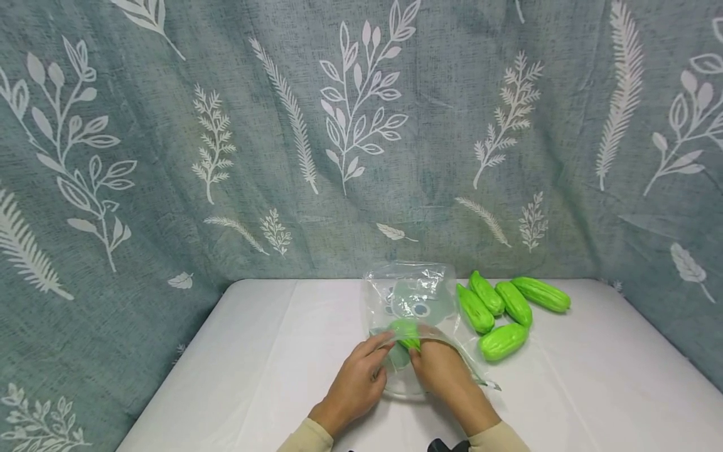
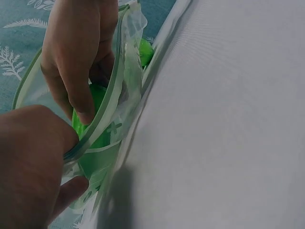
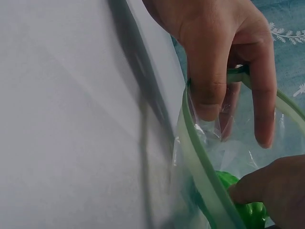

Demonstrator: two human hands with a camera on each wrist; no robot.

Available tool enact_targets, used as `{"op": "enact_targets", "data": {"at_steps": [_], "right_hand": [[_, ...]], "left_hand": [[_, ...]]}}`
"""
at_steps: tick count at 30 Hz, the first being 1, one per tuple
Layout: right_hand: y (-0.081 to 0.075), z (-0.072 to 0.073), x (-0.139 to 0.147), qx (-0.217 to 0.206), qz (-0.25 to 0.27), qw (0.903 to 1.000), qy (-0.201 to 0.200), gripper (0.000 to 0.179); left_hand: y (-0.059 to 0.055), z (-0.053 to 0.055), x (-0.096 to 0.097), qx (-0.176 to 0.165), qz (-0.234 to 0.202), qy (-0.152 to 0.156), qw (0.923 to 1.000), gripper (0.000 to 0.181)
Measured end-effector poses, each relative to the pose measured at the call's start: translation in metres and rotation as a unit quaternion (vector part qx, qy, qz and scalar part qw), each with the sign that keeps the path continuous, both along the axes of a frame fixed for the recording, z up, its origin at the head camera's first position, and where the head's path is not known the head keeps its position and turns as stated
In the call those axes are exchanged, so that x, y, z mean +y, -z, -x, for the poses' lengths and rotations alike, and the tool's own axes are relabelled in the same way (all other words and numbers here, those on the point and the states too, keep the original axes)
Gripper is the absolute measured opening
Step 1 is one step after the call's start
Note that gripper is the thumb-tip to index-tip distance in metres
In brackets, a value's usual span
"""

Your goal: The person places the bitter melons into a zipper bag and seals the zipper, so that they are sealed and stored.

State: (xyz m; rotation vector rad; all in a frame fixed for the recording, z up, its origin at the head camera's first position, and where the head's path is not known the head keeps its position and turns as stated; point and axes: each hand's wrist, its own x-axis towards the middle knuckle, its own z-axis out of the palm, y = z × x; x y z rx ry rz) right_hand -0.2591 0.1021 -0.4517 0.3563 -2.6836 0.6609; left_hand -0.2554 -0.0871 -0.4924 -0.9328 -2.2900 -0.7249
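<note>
A clear zip-top bag with a green-edged mouth and printed shapes lies on the table, its mouth towards me. At the left of that mouth, my left hand pinches the bag's rim between thumb and fingers. My right hand reaches through the mouth, its fingers inside the bag. There it grips a bright green ridged gourd; the left wrist view shows its thumb on the gourd. The gourd's lower part is partly hidden by the right hand and the bag's rim.
Several similar green gourds lie in a loose group just right of the bag. The white tabletop ends at the back against a patterned blue-green curtain. A small black object shows at the bottom edge.
</note>
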Motion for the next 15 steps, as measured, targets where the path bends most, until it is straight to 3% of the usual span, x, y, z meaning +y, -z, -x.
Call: {"op": "enact_targets", "data": {"at_steps": [15], "right_hand": [[0.0001,0.0078,-0.006,-0.017,-0.012,0.9989,0.043,0.037]], "left_hand": [[-0.0004,0.0005,0.0008,0.011,-0.012,0.017,0.9997,0.044]]}}
